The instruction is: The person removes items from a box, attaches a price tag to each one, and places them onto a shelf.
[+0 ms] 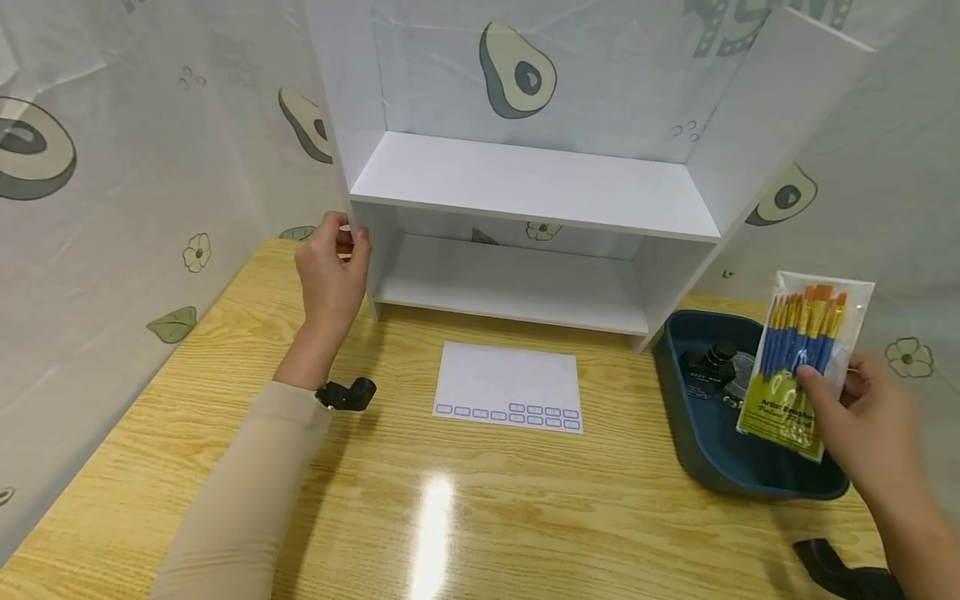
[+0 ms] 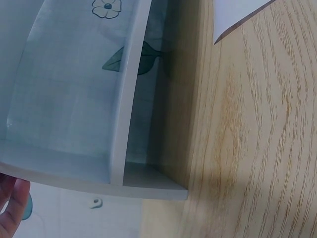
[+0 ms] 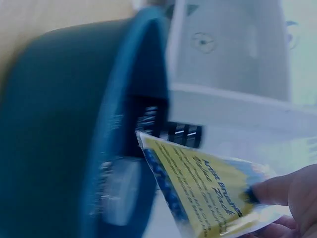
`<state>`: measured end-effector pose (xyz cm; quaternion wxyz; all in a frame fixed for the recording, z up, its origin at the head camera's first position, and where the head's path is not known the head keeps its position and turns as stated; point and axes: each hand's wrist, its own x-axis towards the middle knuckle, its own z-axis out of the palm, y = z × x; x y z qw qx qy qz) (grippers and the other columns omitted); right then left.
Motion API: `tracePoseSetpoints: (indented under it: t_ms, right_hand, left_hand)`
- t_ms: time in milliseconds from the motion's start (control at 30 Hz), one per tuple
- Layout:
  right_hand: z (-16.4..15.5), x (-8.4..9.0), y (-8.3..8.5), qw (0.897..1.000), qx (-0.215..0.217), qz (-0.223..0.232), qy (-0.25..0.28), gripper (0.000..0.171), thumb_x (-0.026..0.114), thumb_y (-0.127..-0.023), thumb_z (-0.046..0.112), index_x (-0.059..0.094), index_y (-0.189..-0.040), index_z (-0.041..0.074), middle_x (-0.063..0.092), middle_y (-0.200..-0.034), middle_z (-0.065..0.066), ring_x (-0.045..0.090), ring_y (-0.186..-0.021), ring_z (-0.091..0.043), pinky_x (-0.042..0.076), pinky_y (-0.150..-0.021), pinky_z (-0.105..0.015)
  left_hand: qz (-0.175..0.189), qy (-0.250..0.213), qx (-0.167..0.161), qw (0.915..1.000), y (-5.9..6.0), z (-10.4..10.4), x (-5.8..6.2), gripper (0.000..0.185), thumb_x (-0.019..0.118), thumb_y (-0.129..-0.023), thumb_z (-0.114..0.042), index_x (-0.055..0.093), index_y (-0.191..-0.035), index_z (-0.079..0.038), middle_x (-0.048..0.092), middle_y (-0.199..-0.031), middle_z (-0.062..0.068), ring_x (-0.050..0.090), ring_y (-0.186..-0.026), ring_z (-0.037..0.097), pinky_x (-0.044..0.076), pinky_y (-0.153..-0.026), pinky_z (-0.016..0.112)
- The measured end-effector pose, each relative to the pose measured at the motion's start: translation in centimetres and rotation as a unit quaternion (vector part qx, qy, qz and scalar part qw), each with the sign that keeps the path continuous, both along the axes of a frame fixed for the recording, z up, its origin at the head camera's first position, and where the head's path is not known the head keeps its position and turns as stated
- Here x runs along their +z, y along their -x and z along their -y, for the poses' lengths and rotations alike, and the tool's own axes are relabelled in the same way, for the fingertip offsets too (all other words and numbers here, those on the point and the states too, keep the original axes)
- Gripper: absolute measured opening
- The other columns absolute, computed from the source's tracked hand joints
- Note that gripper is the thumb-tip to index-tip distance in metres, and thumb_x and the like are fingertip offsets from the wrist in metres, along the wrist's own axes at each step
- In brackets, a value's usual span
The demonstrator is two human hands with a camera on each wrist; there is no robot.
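A white two-tier shelf unit [image 1: 525,183] stands at the back of the wooden table. My left hand [image 1: 333,267] grips its left side panel near the middle shelf's front edge; in the left wrist view the shelf [image 2: 124,99] fills the frame and a fingertip [image 2: 12,208] shows at the lower left. My right hand [image 1: 862,425] pinches a clear pack of blue-handled paint brushes [image 1: 806,354] above a dark blue tray [image 1: 678,400]. The pack's yellow label [image 3: 208,183] shows in the blurred right wrist view, next to the tray [image 3: 74,129].
A white card [image 1: 508,386] with small printed boxes lies flat on the table [image 1: 525,500] in front of the shelf. The tray holds a small black ink bottle [image 1: 712,362]. Avocado-print sheeting [image 1: 112,150] hangs behind and at both sides.
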<state>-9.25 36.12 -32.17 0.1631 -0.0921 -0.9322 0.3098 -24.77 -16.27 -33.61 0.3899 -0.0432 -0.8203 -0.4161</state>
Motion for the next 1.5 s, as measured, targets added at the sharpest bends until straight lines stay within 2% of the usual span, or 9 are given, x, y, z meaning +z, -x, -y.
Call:
tracePoseSetpoints:
  t_ms: [200,233,333,433,633,900,1067,1300,1500]
  right_hand:
    - [2.4,2.3,-0.6,0.999,-0.011,-0.05,0.013,0.047,0.051,-0.098,0.02,0.038,-0.135,-0.006,0.055,-0.118,-0.037,0.04,-0.071,0.026,0.039,-0.052,-0.001]
    - [2.9,2.4,-0.7,0.999,-0.002,-0.048,0.023,0.046,0.052,-0.098,0.021,0.04,-0.136,-0.004,0.059,-0.118,-0.029,0.043,-0.073,0.025,0.041,-0.053,-0.002]
    - [4.1,2.0,-0.8,0.993,0.064,-0.029,0.099,0.04,0.055,-0.097,0.018,0.045,-0.133,0.003,0.067,-0.113,-0.004,0.055,-0.079,0.016,0.047,-0.057,-0.008]
    - [5.8,0.9,-1.0,0.969,0.144,0.007,0.203,0.033,0.057,-0.096,0.013,0.049,-0.127,0.007,0.066,-0.104,0.016,0.063,-0.088,0.003,0.052,-0.064,-0.015]
    - [10.0,-1.7,-1.6,0.919,0.195,0.125,0.318,0.049,0.056,-0.097,0.02,0.036,-0.135,-0.003,0.068,-0.11,0.002,0.065,-0.097,-0.009,0.055,-0.075,-0.026]
    - [13.3,-4.3,-1.9,0.885,0.216,0.186,0.367,0.057,0.06,-0.095,0.021,0.032,-0.14,-0.002,0.064,-0.116,-0.019,0.066,-0.098,-0.021,0.056,-0.077,-0.035]
    - [14.0,-5.0,-1.8,0.874,0.227,0.193,0.385,0.055,0.059,-0.096,0.018,0.032,-0.14,-0.002,0.066,-0.114,-0.018,0.066,-0.098,-0.022,0.055,-0.078,-0.035]
    - [14.7,-5.5,-1.6,0.871,0.227,0.199,0.389,0.054,0.06,-0.095,0.018,0.035,-0.139,-0.003,0.063,-0.116,-0.021,0.066,-0.099,-0.022,0.054,-0.08,-0.033]
    - [15.3,-6.1,-1.5,0.866,0.217,0.215,0.396,0.054,0.062,-0.093,0.017,0.037,-0.137,0.0,0.064,-0.116,-0.02,0.065,-0.101,-0.024,0.053,-0.083,-0.031]
  left_hand:
    - [0.003,-0.001,0.004,1.0,0.1,-0.1,0.0,0.016,0.058,-0.093,-0.015,0.063,-0.099,-0.002,0.067,-0.084,0.014,0.064,-0.074,0.019,0.057,-0.067,0.033]
    - [0.003,-0.001,0.004,1.0,0.1,-0.1,0.0,0.016,0.058,-0.093,-0.015,0.063,-0.099,-0.001,0.068,-0.084,0.014,0.064,-0.074,0.019,0.057,-0.067,0.033]
    - [0.002,-0.002,0.004,1.0,0.0,-0.1,-0.1,0.016,0.058,-0.093,-0.015,0.063,-0.099,-0.001,0.068,-0.085,0.014,0.064,-0.074,0.019,0.057,-0.067,0.034]
    - [0.001,-0.003,0.004,1.0,0.0,-0.1,-0.1,0.016,0.058,-0.093,-0.015,0.062,-0.099,-0.001,0.067,-0.085,0.014,0.064,-0.075,0.019,0.057,-0.067,0.034]
    - [-0.006,-0.002,0.002,1.0,0.1,-0.1,0.0,0.015,0.058,-0.093,-0.014,0.062,-0.098,0.0,0.067,-0.085,0.015,0.064,-0.074,0.02,0.057,-0.067,0.035]
    - [-0.009,-0.008,0.003,0.9999,0.1,-0.2,-0.2,0.015,0.058,-0.093,-0.013,0.062,-0.1,0.0,0.068,-0.085,0.014,0.063,-0.072,0.02,0.057,-0.066,0.036]
    - [-0.009,-0.01,0.004,0.9999,0.0,-0.2,-0.2,0.016,0.059,-0.093,-0.015,0.062,-0.101,-0.001,0.068,-0.086,0.015,0.063,-0.073,0.02,0.057,-0.065,0.036]
    - [0.0,0.001,-0.004,1.0,-0.5,-0.2,0.1,0.022,0.06,-0.094,-0.018,0.061,-0.107,0.0,0.066,-0.092,0.015,0.064,-0.08,0.022,0.056,-0.07,0.035]
    - [-0.059,-0.004,0.011,0.9982,-1.4,-1.1,0.4,0.031,0.057,-0.095,-0.02,0.054,-0.115,0.003,0.053,-0.1,0.016,0.051,-0.091,0.025,0.044,-0.078,0.031]
